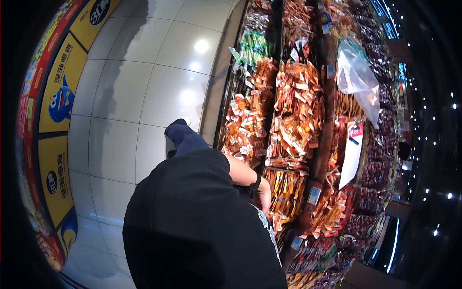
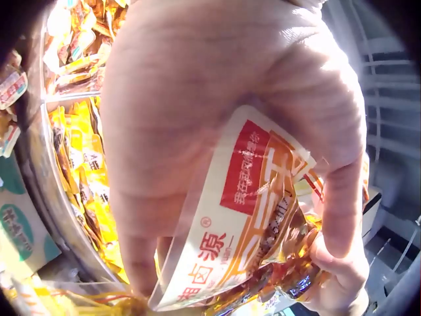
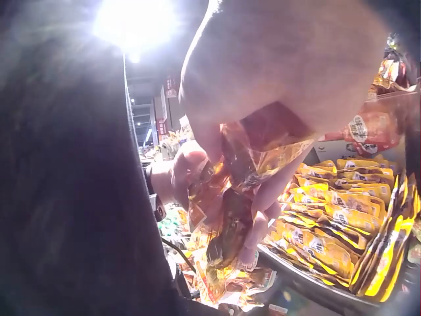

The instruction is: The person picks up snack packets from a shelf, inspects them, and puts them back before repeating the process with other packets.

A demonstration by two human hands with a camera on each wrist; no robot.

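Note:
In the left wrist view my left hand [image 2: 177, 112] grips a clear snack packet [image 2: 217, 230] with a white, red and orange label, its thumb and fingers on either side. Part of my right hand [image 2: 342, 283] shows at the lower right, against the packet's shiny brown lower part. The right wrist view has my right hand [image 3: 283, 66] large at the top, its fingers curled around glossy brown packets [image 3: 230, 224]; the left hand [image 3: 184, 171] meets them from the left. In the head view the left hand [image 1: 263, 192] is beside the shelf, while dark clothing hides the right hand.
Bins of orange snack packets [image 1: 296, 111] run along the shelf. A bin of yellow packets [image 3: 322, 224] stands beside the hands. A clear plastic bag [image 1: 356, 72] and a white price card [image 1: 351, 154] lie over the bins. Tiled floor [image 1: 163, 96] separates this shelf from a yellow-panelled display [image 1: 60, 91].

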